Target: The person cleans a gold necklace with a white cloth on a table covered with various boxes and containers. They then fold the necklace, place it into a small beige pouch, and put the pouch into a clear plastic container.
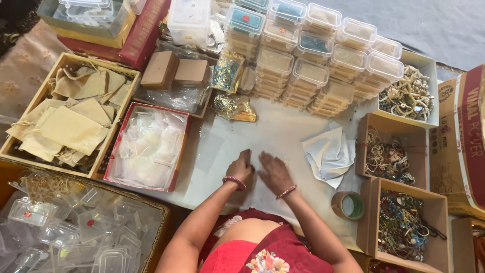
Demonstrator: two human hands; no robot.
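- left hand (pixel 241 167) rests knuckles-up on the white table (pixel 283 126), fingers curled together; whether they pinch anything cannot be told.
- right hand (pixel 273 172) lies flat just beside it, fingers loosely spread, gripping nothing.
- a crumpled white cloth (pixel 329 151) lies near the right hand.
- a tape roll (pixel 348 205) sits by the right forearm.
- a red box of clear bags (pixel 149 146) stands to the left.

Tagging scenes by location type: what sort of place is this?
Likely a jewellery packing bench in a small shop or workshop. Cardboard boxes of bracelets, stacks of small clear plastic boxes and a tray of cloth pouches surround the white table.
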